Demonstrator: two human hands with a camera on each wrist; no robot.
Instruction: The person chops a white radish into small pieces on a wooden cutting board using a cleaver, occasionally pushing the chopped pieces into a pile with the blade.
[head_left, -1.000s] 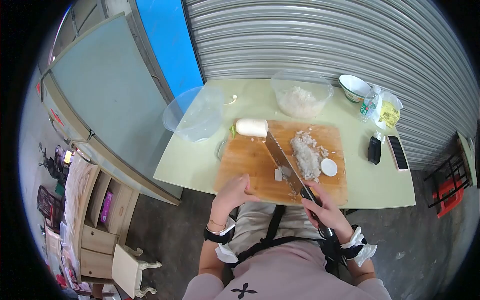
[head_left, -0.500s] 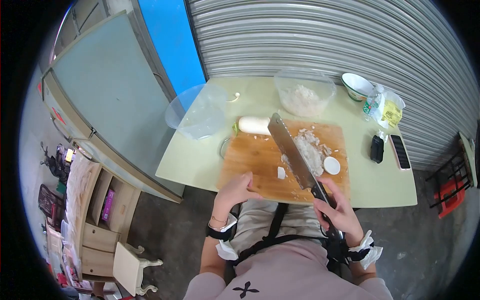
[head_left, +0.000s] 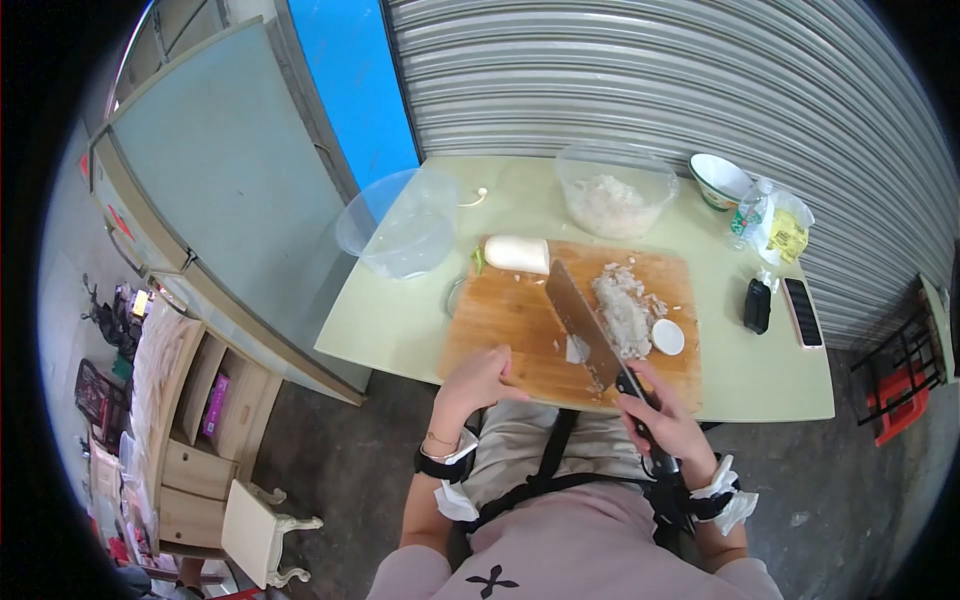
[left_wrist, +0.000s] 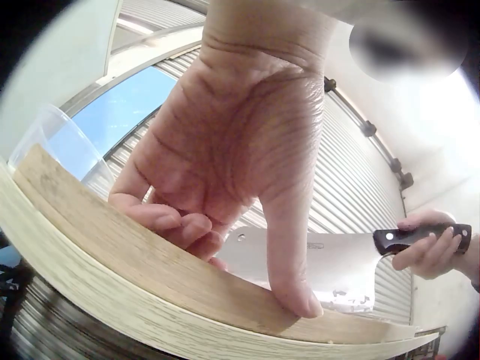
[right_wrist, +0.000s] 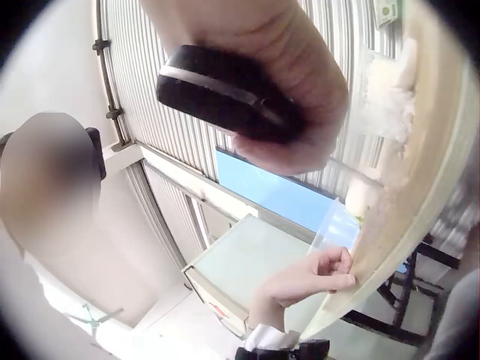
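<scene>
Cleaver [head_left: 585,325] lower (handle [left_wrist: 405,238] inside right fingers [left_wrist: 426,253])

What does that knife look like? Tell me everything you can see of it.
The knife is a cleaver with a broad, grey, metal-looking blade, a small hole near its far end and a black handle with pale rivets. Pale flecks show low on the blade near the handle. The right hand grips it. The blade slants over the board, pointing away from the person and somewhat left, beside the chopped heap. Whether its edge touches the board isn't clear.
</scene>
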